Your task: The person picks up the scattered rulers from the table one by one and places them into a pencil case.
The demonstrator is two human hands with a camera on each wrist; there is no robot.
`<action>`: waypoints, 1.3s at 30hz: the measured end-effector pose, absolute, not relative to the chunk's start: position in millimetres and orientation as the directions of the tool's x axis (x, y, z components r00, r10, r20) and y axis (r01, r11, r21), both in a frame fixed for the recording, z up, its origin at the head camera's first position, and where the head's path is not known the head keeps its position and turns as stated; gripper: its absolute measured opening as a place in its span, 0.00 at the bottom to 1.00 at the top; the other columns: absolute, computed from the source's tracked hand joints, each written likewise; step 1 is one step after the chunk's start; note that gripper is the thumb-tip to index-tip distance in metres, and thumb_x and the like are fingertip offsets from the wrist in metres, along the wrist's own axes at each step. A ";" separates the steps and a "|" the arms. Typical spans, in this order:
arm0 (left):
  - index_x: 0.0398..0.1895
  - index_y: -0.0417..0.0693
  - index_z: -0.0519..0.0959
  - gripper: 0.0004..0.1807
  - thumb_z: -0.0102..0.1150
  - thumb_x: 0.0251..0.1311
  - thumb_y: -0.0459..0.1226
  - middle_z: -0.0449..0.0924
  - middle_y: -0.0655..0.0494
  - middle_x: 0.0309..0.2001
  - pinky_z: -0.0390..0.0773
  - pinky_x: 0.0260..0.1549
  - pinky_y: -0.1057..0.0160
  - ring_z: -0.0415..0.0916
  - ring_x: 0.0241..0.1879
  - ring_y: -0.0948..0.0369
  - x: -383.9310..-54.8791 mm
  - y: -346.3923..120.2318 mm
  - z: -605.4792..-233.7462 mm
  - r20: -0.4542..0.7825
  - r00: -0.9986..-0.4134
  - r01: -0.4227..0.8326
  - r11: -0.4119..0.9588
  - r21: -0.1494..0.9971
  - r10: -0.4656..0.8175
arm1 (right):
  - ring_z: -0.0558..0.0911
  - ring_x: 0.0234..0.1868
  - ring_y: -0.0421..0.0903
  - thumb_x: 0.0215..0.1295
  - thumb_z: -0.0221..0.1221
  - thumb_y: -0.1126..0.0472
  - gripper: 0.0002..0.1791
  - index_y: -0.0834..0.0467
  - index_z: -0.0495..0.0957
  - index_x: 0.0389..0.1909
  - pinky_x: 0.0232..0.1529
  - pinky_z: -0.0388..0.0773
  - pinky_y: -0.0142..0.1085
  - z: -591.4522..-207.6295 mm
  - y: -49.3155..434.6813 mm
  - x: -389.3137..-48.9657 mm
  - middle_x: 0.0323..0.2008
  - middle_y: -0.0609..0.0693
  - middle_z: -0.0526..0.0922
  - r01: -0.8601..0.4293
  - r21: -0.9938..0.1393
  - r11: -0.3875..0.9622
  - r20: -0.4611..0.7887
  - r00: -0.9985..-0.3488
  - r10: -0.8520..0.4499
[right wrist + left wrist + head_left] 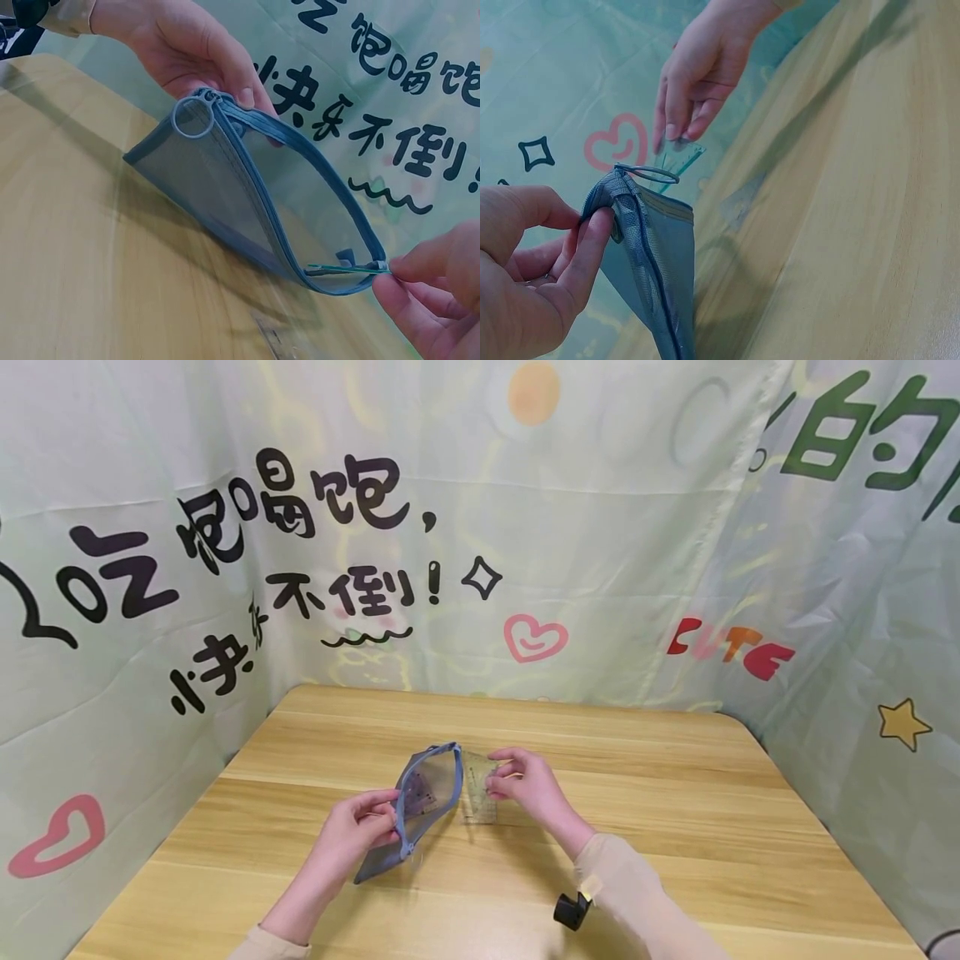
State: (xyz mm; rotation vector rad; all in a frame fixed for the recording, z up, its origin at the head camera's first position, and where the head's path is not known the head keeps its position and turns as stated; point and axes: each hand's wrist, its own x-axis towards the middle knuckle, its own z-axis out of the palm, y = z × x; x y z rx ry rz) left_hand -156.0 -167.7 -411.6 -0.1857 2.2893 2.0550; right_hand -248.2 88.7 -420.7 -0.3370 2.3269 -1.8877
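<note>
My left hand [363, 827] pinches the blue-edged rim of a see-through mesh zip pouch [206, 169], held tilted with its mouth spread apart. Through the mouth a clear piece with dark markings [422, 795] shows inside. Between thumb and fingers, my right hand [528, 785] pinches a thin, greenish clear set square [477, 772]. In the right wrist view its edge-on blade overlaps the far end of the pouch's mouth. A ring pull [193, 117] hangs at the zip's end by my left hand. On the table below lies another clear marked piece [276, 339], partly out of frame there.
The wooden table [675, 802] runs up to printed cloth curtains [465, 527] at the back and both sides. A small black device [572, 912] sits at my right sleeve, low over the table.
</note>
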 end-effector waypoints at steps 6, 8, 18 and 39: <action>0.62 0.31 0.73 0.23 0.55 0.61 0.25 0.76 0.52 0.37 0.86 0.36 0.69 0.79 0.35 0.64 -155.8 -167.5 -411.2 -0.123 -0.991 -0.128 0.101 0.987 -0.056 | 0.85 0.31 0.44 0.58 0.62 0.76 0.25 0.71 0.73 0.58 0.44 0.88 0.50 -422.6 84.8 -246.9 0.34 0.61 0.83 -0.092 -0.980 0.179 0.038 -0.959 -0.282; 0.61 0.31 0.73 0.23 0.55 0.61 0.26 0.76 0.52 0.37 0.87 0.36 0.68 0.79 0.35 0.64 -155.6 -167.2 -411.0 -0.120 -0.991 -0.126 0.105 0.987 -0.056 | 0.85 0.30 0.43 0.58 0.62 0.76 0.26 0.72 0.72 0.59 0.43 0.89 0.47 -423.9 83.1 -247.2 0.34 0.62 0.83 -0.086 -0.981 0.175 0.032 -0.957 -0.288; 0.61 0.31 0.74 0.23 0.55 0.60 0.25 0.76 0.52 0.36 0.87 0.37 0.67 0.78 0.35 0.63 -155.9 -166.5 -411.0 -0.115 -0.992 -0.121 0.110 0.987 -0.060 | 0.86 0.31 0.44 0.60 0.61 0.75 0.25 0.71 0.72 0.60 0.45 0.88 0.47 -421.6 68.1 -251.6 0.36 0.64 0.82 -0.069 -0.983 0.170 0.015 -0.954 -0.300; 0.62 0.30 0.73 0.25 0.55 0.59 0.24 0.76 0.51 0.37 0.87 0.36 0.68 0.78 0.34 0.65 -156.6 -168.2 -411.8 -0.115 -0.992 -0.119 0.092 0.989 -0.047 | 0.88 0.34 0.54 0.60 0.61 0.76 0.25 0.72 0.73 0.60 0.48 0.86 0.53 -421.7 47.5 -258.2 0.35 0.62 0.84 -0.010 -0.992 0.125 -0.030 -0.948 -0.318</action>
